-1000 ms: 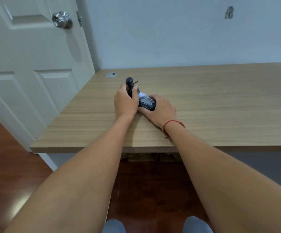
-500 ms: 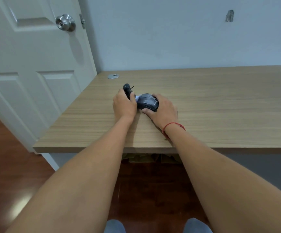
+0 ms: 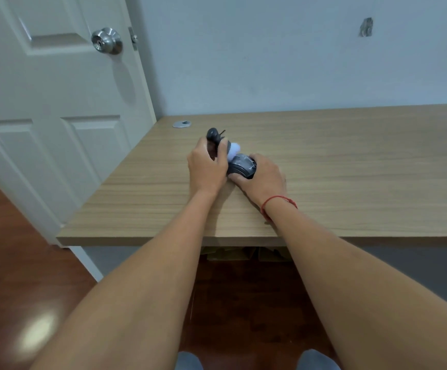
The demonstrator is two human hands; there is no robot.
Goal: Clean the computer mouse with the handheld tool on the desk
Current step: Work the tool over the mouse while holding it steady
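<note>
Gripping a dark handheld tool (image 3: 215, 138), the left hand (image 3: 207, 168) has its fingers curled tight around the handle, just left of the frame's centre. The tool's pale, fluffy head (image 3: 233, 150) touches the top of the grey computer mouse (image 3: 241, 169). That mouse sits on the wooden desk (image 3: 350, 161), and the right hand (image 3: 262, 180) clasps it from the right side, fingers closed around its body. A red string (image 3: 277, 201) circles the right wrist.

The white tip (image 3: 234, 150) of the cleaning tool (image 3: 216, 140), hidden half a second ago, is now exposed against the mouse's (image 3: 241, 169) front; the left hand (image 3: 207, 168) has been drawn slightly back.
</note>
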